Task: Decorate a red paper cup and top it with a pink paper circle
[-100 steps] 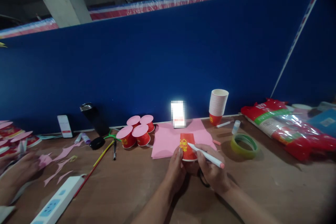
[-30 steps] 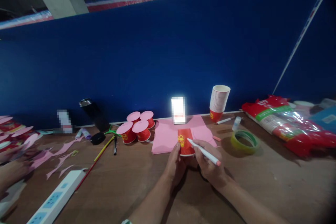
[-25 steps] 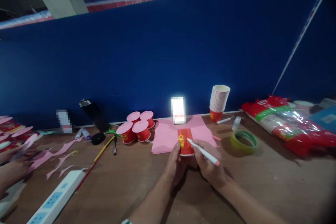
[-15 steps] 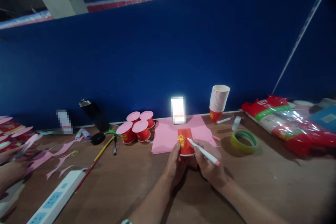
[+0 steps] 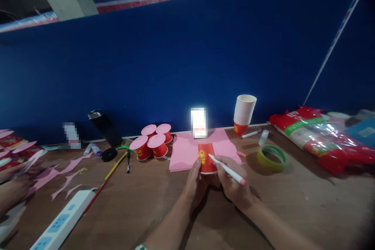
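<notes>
A red paper cup (image 5: 208, 157) with yellow lettering is gripped by my left hand (image 5: 193, 183), whose fingers wrap its left side and lower end. My right hand (image 5: 236, 187) is closed around a white marker (image 5: 231, 174) with a pinkish end; its tip points at the cup's side. Whether the tip touches the cup I cannot tell. Behind the cup lie pink paper sheets (image 5: 183, 152), with a pink paper disc (image 5: 227, 148) on them. Several red cups topped with pink discs (image 5: 156, 140) stand to the left.
Stacked paper cups (image 5: 244, 111), a glue bottle (image 5: 263, 137), a tape roll (image 5: 272, 160) and a red cup package (image 5: 310, 133) stand right. Leftward are a black bottle (image 5: 105, 129), a power strip (image 5: 63, 220), pink scraps (image 5: 68, 181) and another person's hand (image 5: 14, 187) near scissors.
My hands, the cup and the marker look almost unmoved. At the far left, the other person's hand has shifted slightly.
</notes>
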A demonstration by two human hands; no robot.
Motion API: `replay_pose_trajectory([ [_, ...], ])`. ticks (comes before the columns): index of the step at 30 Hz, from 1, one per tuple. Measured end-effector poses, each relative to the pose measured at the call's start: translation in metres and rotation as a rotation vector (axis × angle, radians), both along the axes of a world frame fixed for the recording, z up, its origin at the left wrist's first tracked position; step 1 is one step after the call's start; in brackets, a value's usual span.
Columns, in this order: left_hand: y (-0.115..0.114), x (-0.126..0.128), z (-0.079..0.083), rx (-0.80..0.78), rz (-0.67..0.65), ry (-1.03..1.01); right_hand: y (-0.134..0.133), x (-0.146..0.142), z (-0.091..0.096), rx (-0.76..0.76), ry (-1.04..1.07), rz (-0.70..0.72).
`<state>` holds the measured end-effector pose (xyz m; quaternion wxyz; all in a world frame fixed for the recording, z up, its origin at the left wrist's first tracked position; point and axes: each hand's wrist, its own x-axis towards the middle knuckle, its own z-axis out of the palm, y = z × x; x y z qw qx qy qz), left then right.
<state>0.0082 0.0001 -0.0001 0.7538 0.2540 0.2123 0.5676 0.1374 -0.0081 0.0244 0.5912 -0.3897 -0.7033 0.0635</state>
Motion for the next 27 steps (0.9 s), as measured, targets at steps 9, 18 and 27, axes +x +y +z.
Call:
replay_pose_trajectory([
  [9, 0.0016, -0.0021, -0.0035, -0.032, 0.006, -0.006, -0.0009, -0.0014, -0.0024, -0.018, 0.005, 0.009],
  [18, 0.0001, 0.0003, 0.0017, -0.019, 0.018, 0.009, -0.0008, 0.0004, 0.0026, 0.014, -0.005, -0.007],
  [27, 0.0007, -0.0011, -0.0024, -0.019, 0.026, 0.001, -0.0001, 0.001, 0.0014, 0.014, 0.001, -0.004],
])
